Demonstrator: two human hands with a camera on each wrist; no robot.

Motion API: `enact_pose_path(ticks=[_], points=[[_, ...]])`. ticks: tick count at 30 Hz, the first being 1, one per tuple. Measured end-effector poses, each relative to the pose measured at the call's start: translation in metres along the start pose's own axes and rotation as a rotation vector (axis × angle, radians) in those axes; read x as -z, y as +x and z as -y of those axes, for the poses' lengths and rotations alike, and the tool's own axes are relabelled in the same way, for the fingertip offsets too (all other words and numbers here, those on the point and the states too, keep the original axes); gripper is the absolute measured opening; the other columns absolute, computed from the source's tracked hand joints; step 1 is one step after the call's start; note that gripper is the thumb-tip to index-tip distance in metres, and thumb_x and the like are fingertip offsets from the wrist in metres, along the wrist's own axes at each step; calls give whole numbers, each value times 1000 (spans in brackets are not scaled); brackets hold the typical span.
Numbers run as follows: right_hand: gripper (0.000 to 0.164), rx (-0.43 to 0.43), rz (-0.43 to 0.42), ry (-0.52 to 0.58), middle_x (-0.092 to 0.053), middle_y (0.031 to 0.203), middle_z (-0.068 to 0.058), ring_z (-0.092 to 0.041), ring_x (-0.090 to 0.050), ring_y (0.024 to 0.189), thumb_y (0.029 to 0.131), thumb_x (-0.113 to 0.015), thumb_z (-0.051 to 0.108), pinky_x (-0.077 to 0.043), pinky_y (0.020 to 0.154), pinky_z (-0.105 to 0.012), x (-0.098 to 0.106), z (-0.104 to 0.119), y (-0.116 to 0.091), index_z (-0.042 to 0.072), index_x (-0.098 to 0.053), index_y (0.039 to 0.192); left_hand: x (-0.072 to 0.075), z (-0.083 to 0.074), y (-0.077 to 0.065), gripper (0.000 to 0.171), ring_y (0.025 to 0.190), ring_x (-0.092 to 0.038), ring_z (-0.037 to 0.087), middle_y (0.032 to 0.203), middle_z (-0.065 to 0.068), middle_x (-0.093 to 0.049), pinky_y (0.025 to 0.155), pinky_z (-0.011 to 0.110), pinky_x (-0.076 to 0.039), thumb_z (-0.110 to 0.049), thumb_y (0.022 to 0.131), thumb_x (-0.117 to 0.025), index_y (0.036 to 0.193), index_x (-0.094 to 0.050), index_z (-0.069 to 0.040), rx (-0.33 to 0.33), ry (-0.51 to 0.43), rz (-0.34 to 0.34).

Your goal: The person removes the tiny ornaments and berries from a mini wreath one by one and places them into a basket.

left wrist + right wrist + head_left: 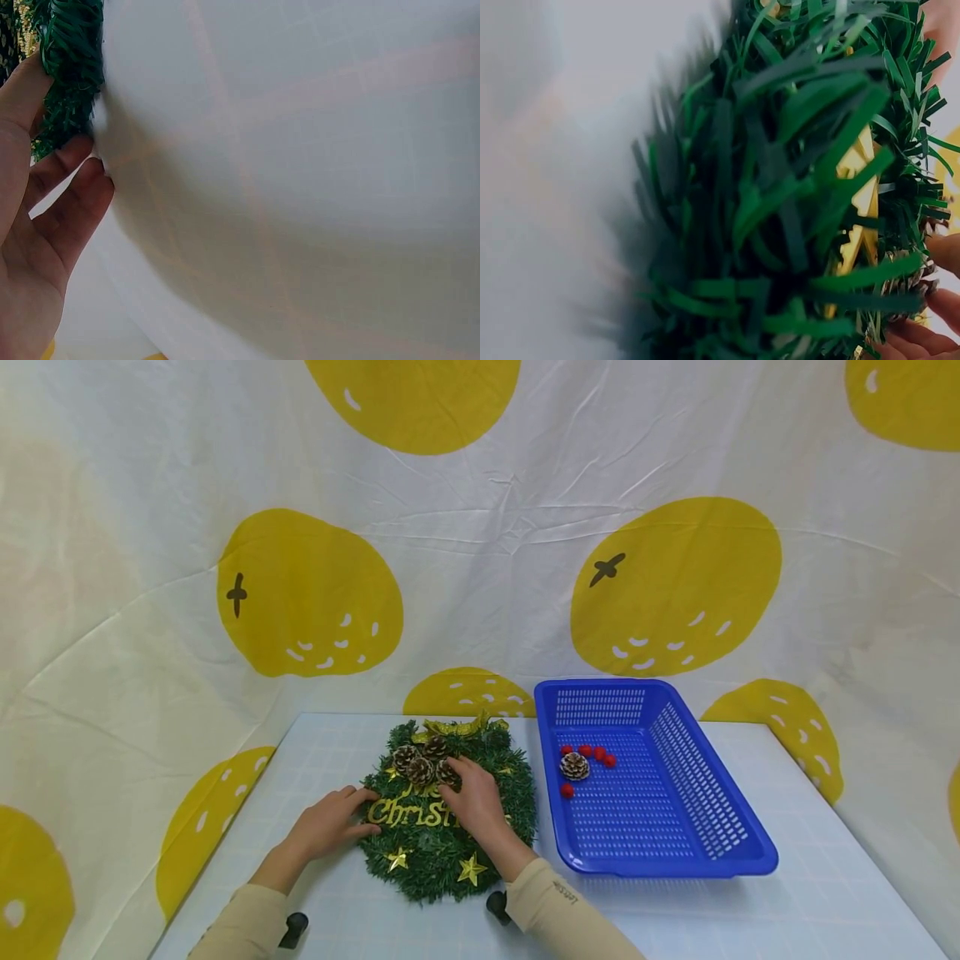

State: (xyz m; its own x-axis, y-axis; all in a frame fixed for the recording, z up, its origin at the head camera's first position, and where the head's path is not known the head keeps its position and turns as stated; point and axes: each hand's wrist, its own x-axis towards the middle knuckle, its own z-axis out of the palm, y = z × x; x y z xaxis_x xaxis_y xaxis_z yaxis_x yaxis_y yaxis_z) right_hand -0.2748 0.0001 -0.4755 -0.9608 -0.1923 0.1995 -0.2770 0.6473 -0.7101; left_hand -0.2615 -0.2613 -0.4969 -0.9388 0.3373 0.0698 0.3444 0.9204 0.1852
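Note:
A green tinsel wreath (427, 847) lies on the table with gold lettering (405, 812) that reads "Christ…", gold stars (472, 869) and a gold ribbon (457, 727) at its top. Several pine cones (421, 771) cluster in its upper part. My right hand (477, 800) reaches over the wreath and pinches the rightmost pine cone (446, 772) of that cluster between thumb and fingers. At the wreath's left edge, my left hand (327, 825) rests with thumb and fingers spread against the tinsel. In the right wrist view, tinsel (780, 187) hides most of the right hand (922, 322).
Right of the wreath stands a blue perforated basket (667, 866). Inside it are a pine cone (574, 766) and several small red balls (599, 752). A patterned cloth (480, 568) hangs behind the white table (375, 935).

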Motion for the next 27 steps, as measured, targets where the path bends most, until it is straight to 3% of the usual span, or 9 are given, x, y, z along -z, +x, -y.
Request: enact_pose_path(ticks=[4,7,11,13,17,20,23,27], points=[[46,-2,-9,-17,-46,137,-16,-21,-64,83,86,-65,23,-42,64,-33,-1,0,0,11,-53,129,-2,1,1,55,92,-58,20,103,-3,-58,70,40,-50,-57,74,-64,118,-57,-24,5,3,3],[46,-7,-23,-40,-47,136,-16,-19,-64,82,86,-65,24,-45,66,-33,-3,-1,2,12,-54,129,-2,1,2,56,93,-58,20,103,-3,-57,70,40,-50,-58,74,-64,118,-57,-24,5,4,7],[47,0,-28,-53,-47,136,-17,-7,-55,53,87,-65,24,-46,65,-30,-5,-2,3,11,-53,130,0,-1,2,54,91,-58,20,102,-3,-57,70,41,-50,-56,75,-65,118,-57,-24,9,10,8],[46,12,-28,-50,-47,135,-19,-7,-51,48,87,-64,22,-45,64,-30,-6,-3,4,10,-52,131,2,-2,2,53,91,-58,20,101,-2,-57,70,42,-50,-54,75,-66,117,-57,-23,11,12,8],[45,34,-50,-63,-49,133,-19,-20,-65,77,88,-64,22,-52,75,-38,-6,-4,4,9,-53,130,4,-3,1,52,92,-58,21,101,-2,-57,70,43,-50,-53,76,-67,117,-57,-23,13,9,13],[44,43,-67,-71,-51,132,-19,-31,-60,105,88,-63,23,-50,84,-43,-7,-4,4,9,-54,129,4,-3,1,52,92,-58,21,101,-3,-57,70,42,-50,-54,76,-66,118,-57,-24,15,14,16],[44,40,-74,-69,-51,132,-18,-31,-58,108,89,-62,24,-50,85,-44,-7,-4,3,9,-54,129,3,-3,1,52,91,-58,21,100,-3,-57,69,42,-50,-54,76,-66,117,-57,-24,10,14,14],[43,35,-85,-54,-51,131,-19,-24,-66,88,89,-62,23,-51,84,-43,-8,-3,3,9,-54,128,3,-3,1,52,91,-58,21,100,-3,-57,69,42,-50,-54,76,-66,117,-57,-24,8,12,15]])
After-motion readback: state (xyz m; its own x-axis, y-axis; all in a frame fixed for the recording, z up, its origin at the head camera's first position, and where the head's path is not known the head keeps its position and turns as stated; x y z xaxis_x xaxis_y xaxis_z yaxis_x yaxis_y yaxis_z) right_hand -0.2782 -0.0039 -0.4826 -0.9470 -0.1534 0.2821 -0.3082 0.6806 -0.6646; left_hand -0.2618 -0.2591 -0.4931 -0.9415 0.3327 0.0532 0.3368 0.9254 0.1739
